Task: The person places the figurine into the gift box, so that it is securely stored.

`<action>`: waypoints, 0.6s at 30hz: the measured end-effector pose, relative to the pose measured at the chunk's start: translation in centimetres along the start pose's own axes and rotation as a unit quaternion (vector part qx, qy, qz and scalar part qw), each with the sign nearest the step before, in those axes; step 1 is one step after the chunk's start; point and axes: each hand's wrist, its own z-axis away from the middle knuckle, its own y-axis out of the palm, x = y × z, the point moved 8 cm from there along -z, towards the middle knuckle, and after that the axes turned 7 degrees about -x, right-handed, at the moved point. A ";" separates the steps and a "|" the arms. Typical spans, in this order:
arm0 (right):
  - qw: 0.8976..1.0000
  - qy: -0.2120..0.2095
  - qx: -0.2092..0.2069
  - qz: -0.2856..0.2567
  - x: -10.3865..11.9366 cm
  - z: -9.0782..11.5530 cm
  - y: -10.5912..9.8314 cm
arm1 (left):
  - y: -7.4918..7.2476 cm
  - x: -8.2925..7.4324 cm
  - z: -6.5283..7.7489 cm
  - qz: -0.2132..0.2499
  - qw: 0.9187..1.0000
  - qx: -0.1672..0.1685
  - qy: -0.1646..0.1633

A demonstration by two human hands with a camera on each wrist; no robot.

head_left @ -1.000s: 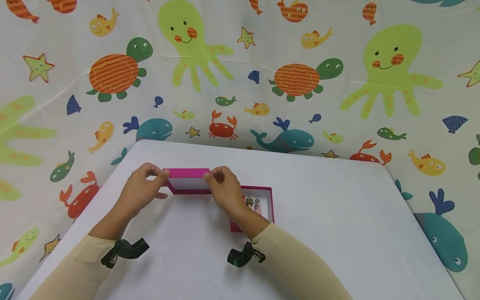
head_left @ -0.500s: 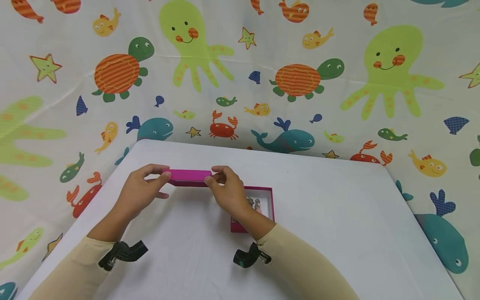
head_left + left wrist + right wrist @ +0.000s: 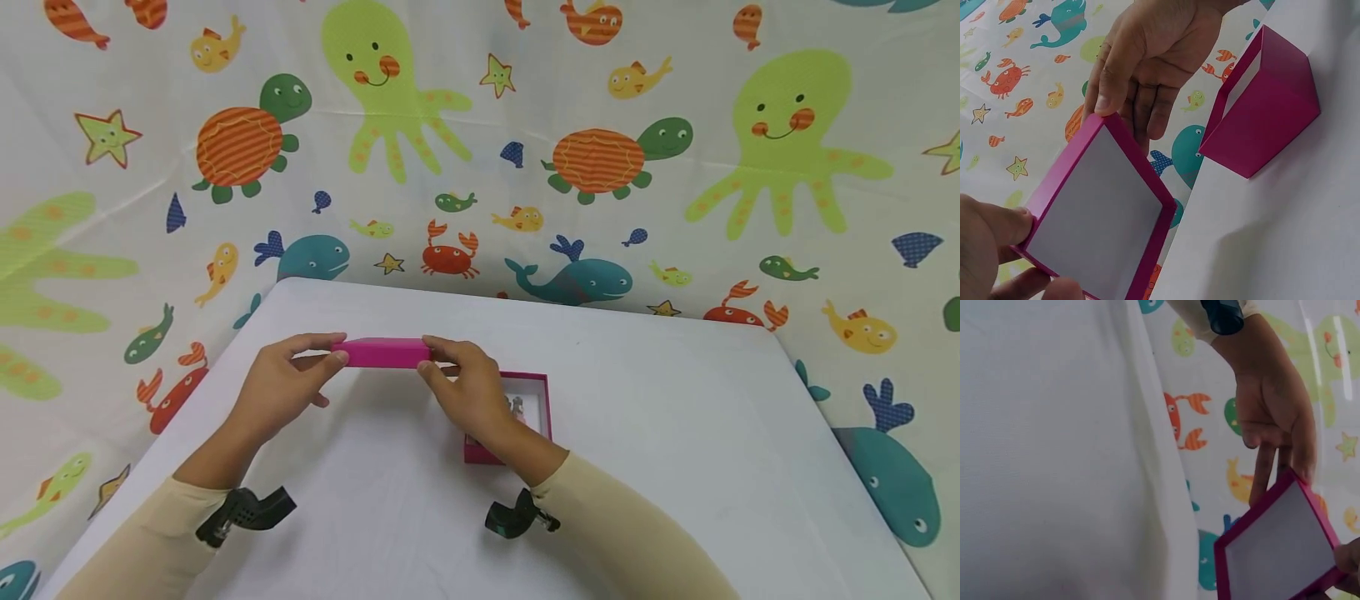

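Observation:
A shallow pink box lid (image 3: 382, 353) is held up above the table between both hands. My left hand (image 3: 281, 383) pinches its left end with thumb and fingers, while my right hand (image 3: 468, 392) pinches the right end. The lid's white inside (image 3: 1100, 212) faces the left wrist camera. Below my right forearm stands the open pink box (image 3: 525, 377), partly covered by that hand and arm. Small figures (image 3: 517, 407) sit in the box; most of the contents are hidden. The right wrist view also has the lid (image 3: 1279, 544), its white inside showing.
A white-covered table (image 3: 660, 442) lies under the hands. Behind it hangs a cloth (image 3: 450, 125) printed with sea animals. Each wrist carries a black camera mount, one on the left (image 3: 246, 510) and one on the right (image 3: 521, 514).
The lid has tilted, so its white inside no longer shows in the head view and its pink side faces the head camera. My right hand has shifted slightly right.

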 end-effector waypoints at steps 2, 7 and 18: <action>1.000 -0.003 -0.002 0.008 0.1 0.1 -0.3 | 0.0 -0.1 0.1 -0.002 1.000 0.002 0.004; 0.999 -0.030 -0.009 0.028 0.5 0.4 -1.0 | 0.0 -0.6 0.4 -0.014 1.000 -0.006 0.023; 0.996 -0.035 -0.004 0.086 0.5 1.1 -2.2 | 0.4 -1.3 0.6 -0.019 0.997 -0.015 0.070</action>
